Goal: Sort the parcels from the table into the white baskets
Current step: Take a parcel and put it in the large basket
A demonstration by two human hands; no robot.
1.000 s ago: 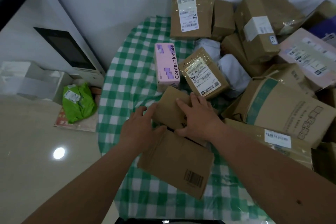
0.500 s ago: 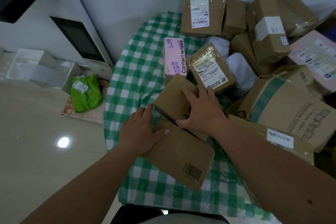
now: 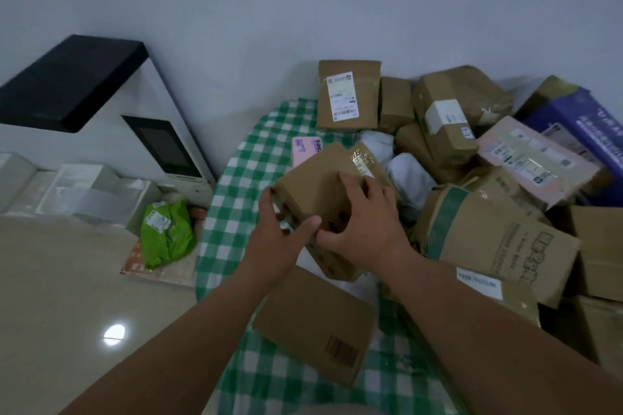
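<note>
A small brown parcel [image 3: 317,189] was gripped by both hands, raised off the counter [image 3: 236,178]: the left hand [image 3: 279,236] curled round its near-left edge, the right hand [image 3: 367,222] clasped over its top. A flat cardboard parcel [image 3: 313,320] lay just below the hands, more parcels [image 3: 472,131] heaped to their right.

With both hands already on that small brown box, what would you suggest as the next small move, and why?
Probably carry the small brown box leftward toward the white baskets on the floor. Both the left hand and the right hand grip it, and it appears tilted up above the checked tablecloth, so it seems free to move.
</note>
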